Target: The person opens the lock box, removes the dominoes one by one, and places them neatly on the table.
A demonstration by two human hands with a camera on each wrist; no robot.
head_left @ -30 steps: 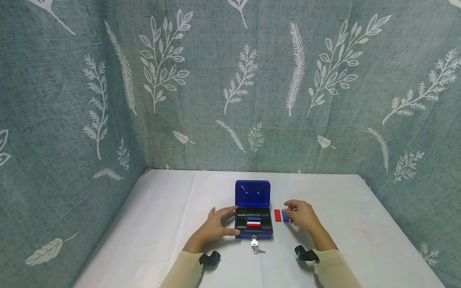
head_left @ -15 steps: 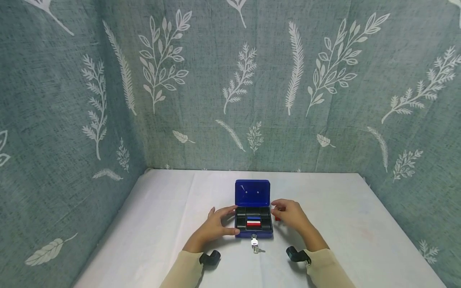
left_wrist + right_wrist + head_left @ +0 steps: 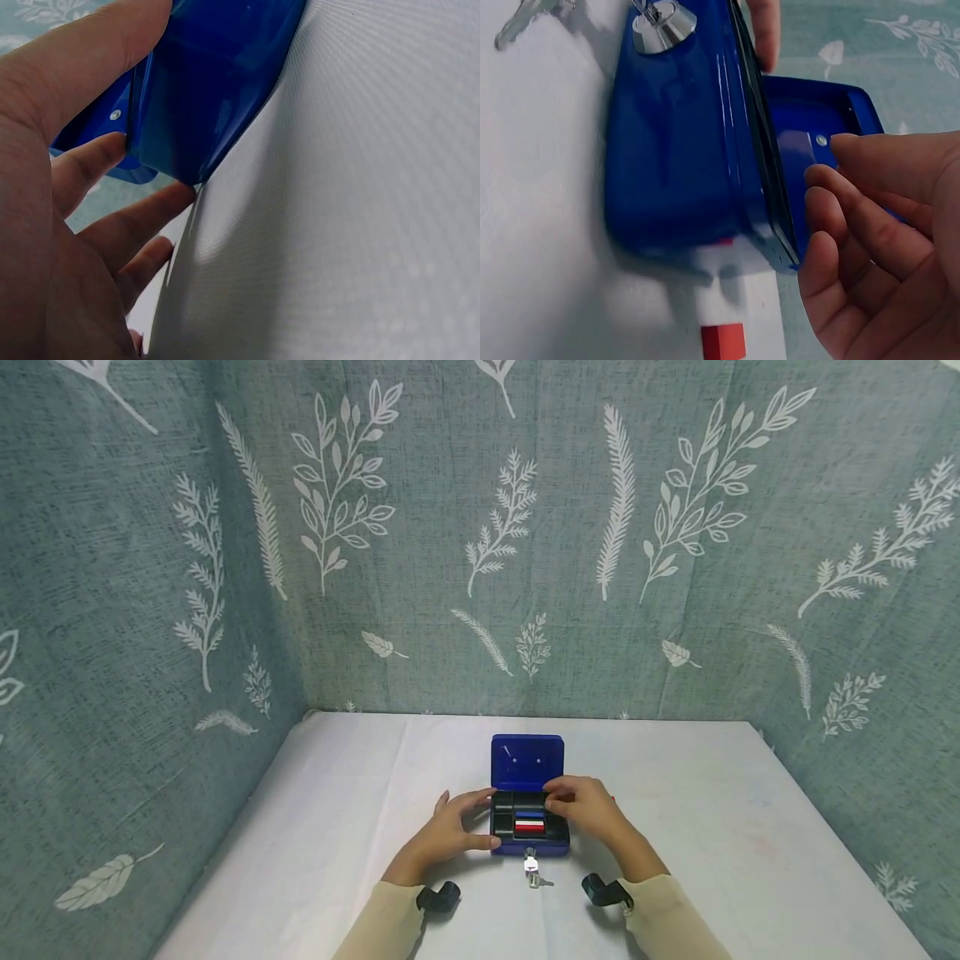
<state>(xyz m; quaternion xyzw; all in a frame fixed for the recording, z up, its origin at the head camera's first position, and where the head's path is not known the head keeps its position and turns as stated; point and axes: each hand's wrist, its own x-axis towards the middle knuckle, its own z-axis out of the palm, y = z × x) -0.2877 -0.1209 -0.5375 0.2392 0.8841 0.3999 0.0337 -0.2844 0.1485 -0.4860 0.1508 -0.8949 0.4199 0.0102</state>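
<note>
Blue cash box [image 3: 529, 827] at table [image 3: 337, 793] centre, lid upright, red, white and blue bars in black tray [image 3: 528, 820], left hand [image 3: 448, 832] gripping box's left side, right hand [image 3: 588, 806] over tray's right edge, fingers loosely curled, contents not discernible, keys [image 3: 532, 870] in front lock.

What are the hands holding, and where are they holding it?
The left hand grips the blue box by its left side. The right hand is above the box's tray; whether it holds anything cannot be told.

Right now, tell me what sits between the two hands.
In the head view, the open blue box sits between them: the left hand holds its left side, and the right hand hovers over its right edge.
</note>
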